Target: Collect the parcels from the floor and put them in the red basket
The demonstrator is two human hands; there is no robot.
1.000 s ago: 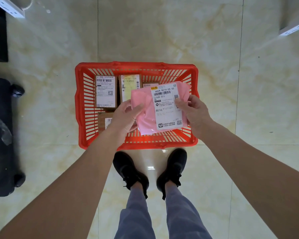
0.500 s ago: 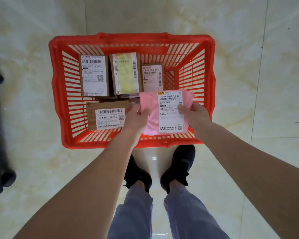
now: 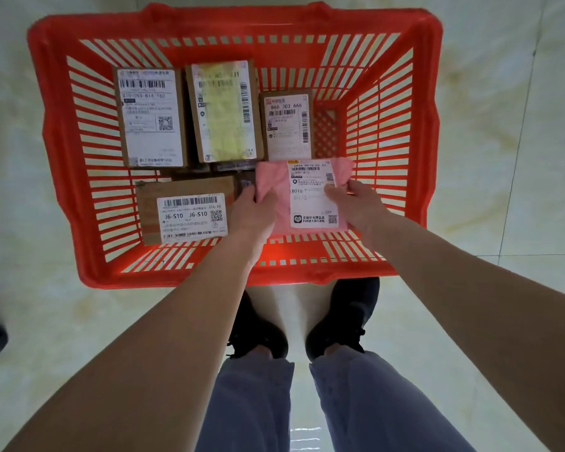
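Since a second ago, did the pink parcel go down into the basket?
Yes. The pink parcel has sunk from above the red basket's rim to down inside it, beside the boxes.

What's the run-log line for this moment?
step: placing | hands: left hand and right hand both grip pink parcel | location: inside red basket | boxes inside: four visible

Both forearms are bare to the edge of the frame; no sleeve, watch or ring is visible. The left hand [image 3: 250,212] and right hand [image 3: 356,202] are ungloved. The legs are covered by light grey-blue trousers [image 3: 252,402] with raw, slightly frayed hems at the ankle. The feet wear black lace-up shoes [image 3: 343,321] of matte finish, with black laces.
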